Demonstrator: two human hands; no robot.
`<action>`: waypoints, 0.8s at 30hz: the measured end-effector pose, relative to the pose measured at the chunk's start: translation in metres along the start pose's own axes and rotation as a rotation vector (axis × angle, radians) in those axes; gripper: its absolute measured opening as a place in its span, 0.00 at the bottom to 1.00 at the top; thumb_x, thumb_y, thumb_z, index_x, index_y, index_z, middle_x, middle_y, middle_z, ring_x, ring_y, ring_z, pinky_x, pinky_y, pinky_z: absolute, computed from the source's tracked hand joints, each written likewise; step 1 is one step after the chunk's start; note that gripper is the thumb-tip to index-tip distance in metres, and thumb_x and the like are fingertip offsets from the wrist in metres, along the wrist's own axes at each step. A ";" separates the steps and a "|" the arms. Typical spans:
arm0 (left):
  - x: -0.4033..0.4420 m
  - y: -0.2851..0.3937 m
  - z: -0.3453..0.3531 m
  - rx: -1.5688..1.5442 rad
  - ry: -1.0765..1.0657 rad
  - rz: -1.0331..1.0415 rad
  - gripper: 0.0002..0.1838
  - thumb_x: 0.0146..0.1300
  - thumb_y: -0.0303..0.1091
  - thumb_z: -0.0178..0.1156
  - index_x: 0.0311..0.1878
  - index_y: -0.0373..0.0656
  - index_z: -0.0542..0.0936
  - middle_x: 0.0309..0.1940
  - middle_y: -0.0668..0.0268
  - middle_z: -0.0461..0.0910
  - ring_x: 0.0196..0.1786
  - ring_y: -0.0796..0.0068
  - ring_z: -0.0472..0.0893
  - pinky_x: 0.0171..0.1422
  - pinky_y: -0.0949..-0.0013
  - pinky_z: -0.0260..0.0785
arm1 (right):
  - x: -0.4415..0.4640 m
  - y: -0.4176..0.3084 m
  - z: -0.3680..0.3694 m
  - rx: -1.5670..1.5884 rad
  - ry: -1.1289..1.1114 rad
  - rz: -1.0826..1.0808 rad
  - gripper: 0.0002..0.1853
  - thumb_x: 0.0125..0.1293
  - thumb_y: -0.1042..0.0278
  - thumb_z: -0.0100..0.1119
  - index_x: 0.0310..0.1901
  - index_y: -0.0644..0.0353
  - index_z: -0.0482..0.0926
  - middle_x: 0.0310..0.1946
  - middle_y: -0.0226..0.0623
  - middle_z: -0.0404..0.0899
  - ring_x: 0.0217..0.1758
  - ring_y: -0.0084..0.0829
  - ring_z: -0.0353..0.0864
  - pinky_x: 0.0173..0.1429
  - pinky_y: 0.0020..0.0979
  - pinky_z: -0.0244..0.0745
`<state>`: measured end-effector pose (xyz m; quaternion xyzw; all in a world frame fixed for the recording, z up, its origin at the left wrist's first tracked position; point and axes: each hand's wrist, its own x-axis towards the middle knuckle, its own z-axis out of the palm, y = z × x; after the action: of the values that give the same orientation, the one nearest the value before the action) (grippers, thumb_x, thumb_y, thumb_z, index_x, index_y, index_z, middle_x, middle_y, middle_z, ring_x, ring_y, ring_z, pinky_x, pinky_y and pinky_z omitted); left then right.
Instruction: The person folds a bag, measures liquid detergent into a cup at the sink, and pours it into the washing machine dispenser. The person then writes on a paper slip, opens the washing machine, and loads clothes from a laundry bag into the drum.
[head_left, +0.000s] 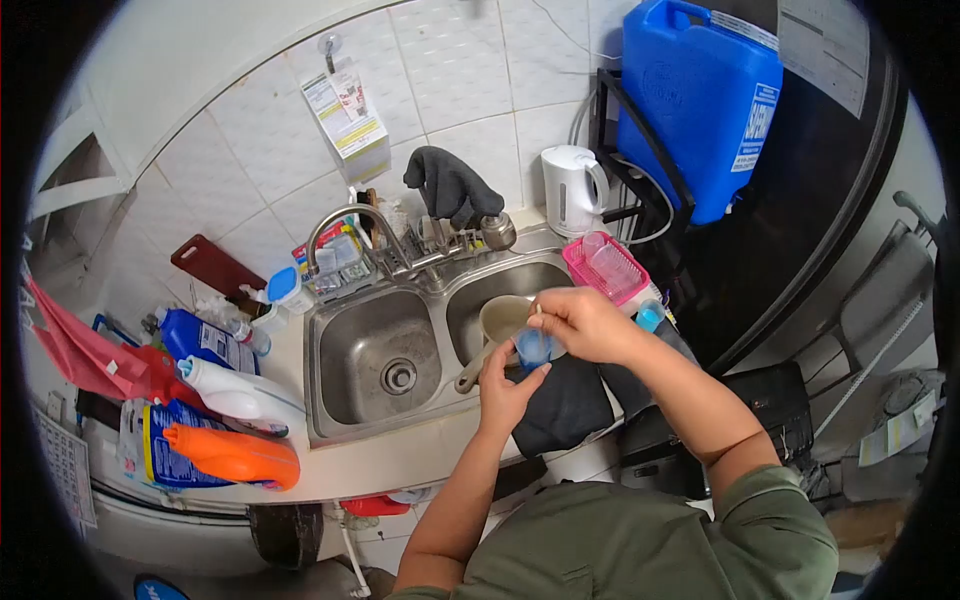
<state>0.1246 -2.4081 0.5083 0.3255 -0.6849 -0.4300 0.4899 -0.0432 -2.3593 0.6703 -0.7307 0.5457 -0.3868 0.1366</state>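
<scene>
Slim utensil (540, 310), mostly hidden by right hand (580, 322), blue cup (534, 350), side partly covered by left hand (506, 390), wall leaflets (346, 112), fine print illegible, posted sheet (826, 50), top cut off.

Bright, even light; fisheye view bends edges into black

A white kettle (572, 192) is standing beside the pink basket (612, 275) — a big blue jug (690, 110) is looming above. On the other side, an orange bottle (235, 457) is lying near a white one (240, 395) — a dark cloth (450, 183) is draping over the faucet.
</scene>
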 end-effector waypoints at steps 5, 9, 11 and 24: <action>0.019 0.004 -0.010 -0.054 -0.028 -0.032 0.33 0.51 0.36 0.78 0.58 0.34 0.77 0.52 0.54 0.80 0.57 0.60 0.79 0.63 0.61 0.68 | -0.015 0.003 0.004 -0.008 0.272 0.047 0.08 0.68 0.69 0.62 0.37 0.66 0.79 0.28 0.45 0.78 0.31 0.46 0.80 0.36 0.41 0.73; 0.030 -0.013 -0.019 -0.056 -0.047 -0.072 0.31 0.53 0.32 0.77 0.59 0.34 0.76 0.53 0.57 0.80 0.58 0.65 0.77 0.66 0.63 0.66 | -0.026 0.000 0.003 0.280 0.433 0.278 0.07 0.72 0.71 0.59 0.40 0.66 0.80 0.28 0.33 0.80 0.28 0.21 0.78 0.35 0.26 0.74; 0.035 -0.016 -0.023 -0.104 -0.092 -0.108 0.31 0.54 0.29 0.75 0.60 0.34 0.74 0.54 0.61 0.79 0.61 0.70 0.75 0.68 0.65 0.64 | -0.030 0.013 0.009 0.420 0.503 0.312 0.08 0.75 0.69 0.57 0.42 0.64 0.81 0.30 0.28 0.80 0.30 0.18 0.78 0.35 0.23 0.74; 0.056 -0.013 -0.057 -0.051 -0.020 -0.095 0.32 0.55 0.31 0.75 0.61 0.34 0.73 0.56 0.58 0.79 0.60 0.67 0.76 0.71 0.63 0.62 | -0.028 0.165 0.142 0.431 0.410 0.782 0.17 0.72 0.63 0.59 0.55 0.67 0.80 0.41 0.45 0.87 0.40 0.32 0.88 0.45 0.35 0.84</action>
<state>0.1616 -2.4772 0.5271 0.3404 -0.6624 -0.4734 0.4703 -0.0587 -2.4268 0.4615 -0.3349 0.7026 -0.5465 0.3092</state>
